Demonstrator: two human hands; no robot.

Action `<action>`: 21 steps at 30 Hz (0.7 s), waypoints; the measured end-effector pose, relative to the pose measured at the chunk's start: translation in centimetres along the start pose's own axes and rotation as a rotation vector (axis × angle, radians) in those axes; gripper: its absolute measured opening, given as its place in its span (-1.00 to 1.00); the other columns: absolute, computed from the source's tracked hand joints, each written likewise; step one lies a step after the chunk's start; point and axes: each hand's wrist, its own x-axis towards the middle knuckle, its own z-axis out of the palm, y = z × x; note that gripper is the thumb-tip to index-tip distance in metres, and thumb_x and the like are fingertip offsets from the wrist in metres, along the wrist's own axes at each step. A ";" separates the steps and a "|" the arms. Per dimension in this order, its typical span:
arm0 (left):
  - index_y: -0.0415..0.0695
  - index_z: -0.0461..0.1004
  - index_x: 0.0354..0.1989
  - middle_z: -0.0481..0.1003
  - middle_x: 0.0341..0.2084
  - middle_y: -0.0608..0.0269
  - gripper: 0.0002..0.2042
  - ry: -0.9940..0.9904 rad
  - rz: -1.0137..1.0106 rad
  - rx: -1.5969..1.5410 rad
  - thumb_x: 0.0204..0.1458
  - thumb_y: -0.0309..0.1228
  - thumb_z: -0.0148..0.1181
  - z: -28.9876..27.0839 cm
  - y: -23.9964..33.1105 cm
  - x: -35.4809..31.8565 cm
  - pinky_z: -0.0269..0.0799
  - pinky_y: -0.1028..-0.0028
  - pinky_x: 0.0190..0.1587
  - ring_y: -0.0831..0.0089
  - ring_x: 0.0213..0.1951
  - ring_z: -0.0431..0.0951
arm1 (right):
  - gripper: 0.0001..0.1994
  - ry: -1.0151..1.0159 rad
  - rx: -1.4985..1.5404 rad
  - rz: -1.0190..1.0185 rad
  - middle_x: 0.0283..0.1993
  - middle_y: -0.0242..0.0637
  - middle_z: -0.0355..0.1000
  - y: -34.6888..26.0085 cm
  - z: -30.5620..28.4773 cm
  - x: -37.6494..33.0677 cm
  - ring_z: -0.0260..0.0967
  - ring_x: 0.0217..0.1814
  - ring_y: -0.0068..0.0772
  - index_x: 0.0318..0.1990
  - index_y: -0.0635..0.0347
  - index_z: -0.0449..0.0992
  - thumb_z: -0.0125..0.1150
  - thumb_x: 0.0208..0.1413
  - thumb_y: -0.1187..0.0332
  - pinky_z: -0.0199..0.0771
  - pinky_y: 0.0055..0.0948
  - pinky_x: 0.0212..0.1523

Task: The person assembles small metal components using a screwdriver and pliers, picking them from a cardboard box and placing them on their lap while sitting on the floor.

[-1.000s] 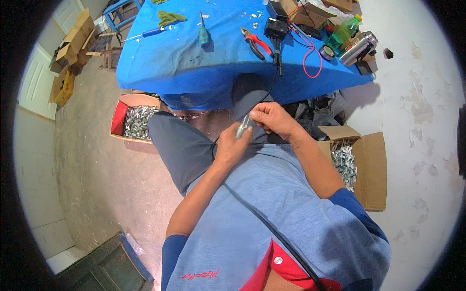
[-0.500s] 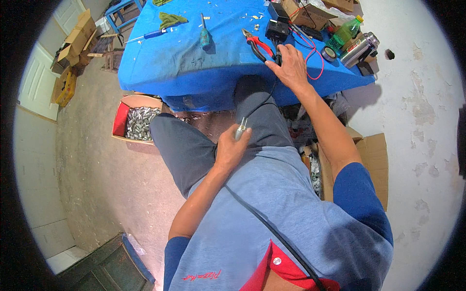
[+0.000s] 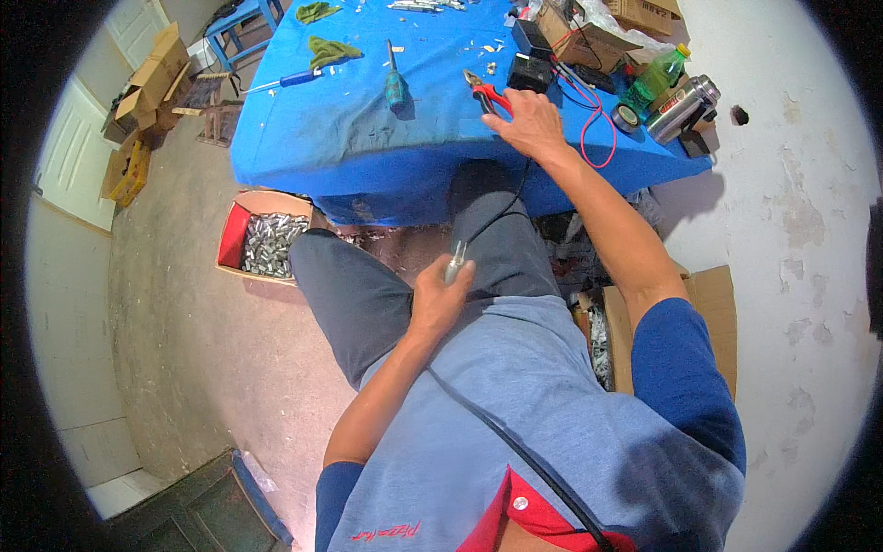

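Above my lap, my left hand (image 3: pixel 436 300) is closed around a small silver cylinder (image 3: pixel 454 267) with two thin prongs pointing up, away from me. At the table's near edge, my right hand (image 3: pixel 532 126) lies over the handles of red-and-black pliers (image 3: pixel 492 97), its fingers curled round them. The pliers' jaws point away to the left, and they rest on the cloth. A thin black cord (image 3: pixel 504 213) runs from beneath my right hand down over my thigh. Left of the pliers lies a green-handled screwdriver (image 3: pixel 395 87).
The table wears a blue cloth (image 3: pixel 303 138). On its right stand black boxes (image 3: pixel 531 72) with red wires, a green bottle (image 3: pixel 655 78) and a steel flask (image 3: pixel 682 109). A carton of small metal cylinders (image 3: pixel 274 244) sits on the floor at left; an open carton (image 3: pixel 713 317) is at right.
My right hand has moved left and slightly away, from a black thing beside the pliers onto their handles. The left hand keeps the silver cylinder. The whole view has shifted slightly.
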 end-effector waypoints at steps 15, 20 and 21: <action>-0.21 0.40 -0.49 0.30 -0.62 0.48 -0.69 0.031 -0.008 0.021 0.18 -0.24 0.21 -0.7 0.2 0.1 0.16 0.52 -0.49 0.67 -0.51 0.23 | -0.47 -0.410 0.773 0.305 -0.27 -0.05 0.57 1.5 0.8 5.4 0.55 -0.29 -0.20 -0.17 0.35 0.57 0.16 0.07 -0.06 0.55 -0.26 -0.27; -0.21 0.42 -0.47 0.33 -0.62 0.47 -0.71 0.072 0.000 0.011 0.18 -0.25 0.21 -1.1 -0.8 0.1 0.19 0.53 -0.49 0.67 -0.51 0.25 | -0.39 -0.641 1.988 0.411 -0.16 -0.20 0.51 0.0 -3.2 -4.6 0.48 -0.25 -0.37 0.07 0.34 0.44 0.05 0.14 -0.08 0.49 -0.39 -0.28; -0.21 0.43 -0.47 0.34 -0.62 0.47 -0.71 0.080 0.014 0.025 0.18 -0.25 0.21 -1.1 -0.8 0.0 0.19 0.53 -0.48 0.67 -0.51 0.26 | -0.41 -0.686 2.135 0.393 -0.12 -0.16 0.52 -0.6 -4.0 -7.5 0.50 -0.20 -0.34 0.07 0.36 0.44 0.01 0.16 -0.05 0.52 -0.35 -0.26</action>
